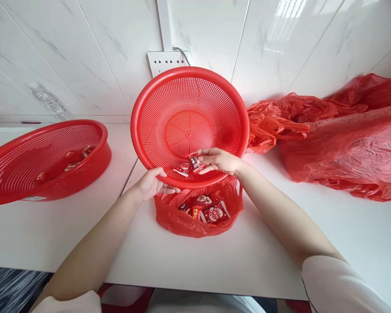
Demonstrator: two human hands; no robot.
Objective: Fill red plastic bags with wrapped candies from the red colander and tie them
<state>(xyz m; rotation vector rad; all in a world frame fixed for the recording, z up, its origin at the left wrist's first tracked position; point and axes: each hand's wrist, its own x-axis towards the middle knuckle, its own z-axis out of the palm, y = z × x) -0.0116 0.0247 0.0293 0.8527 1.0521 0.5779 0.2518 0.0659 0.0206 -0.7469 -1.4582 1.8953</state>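
A round red plastic colander [189, 102] is tilted toward me. My left hand [152, 184] grips its near-left rim, thumb on the inside and fingers underneath. Inside the near edge, my right hand [222, 160] has its fingers closed on a small dark-and-red wrapped snack packet [194, 162]. Beside that lies a red-and-white packet [182, 168] against the colander wall. Directly below the tilted rim sits an open red plastic bag [189, 228]. Several snack packets [216, 212] are in it, mostly red with white lettering.
To the left stands a second red colander [97, 163] with several packets inside. A clear plastic bottle [50, 102] is behind it near the wall. Crumpled red plastic bags [345, 143] lie on the right of the white table [195, 261]. A power strip [166, 61] is on the tiled wall.
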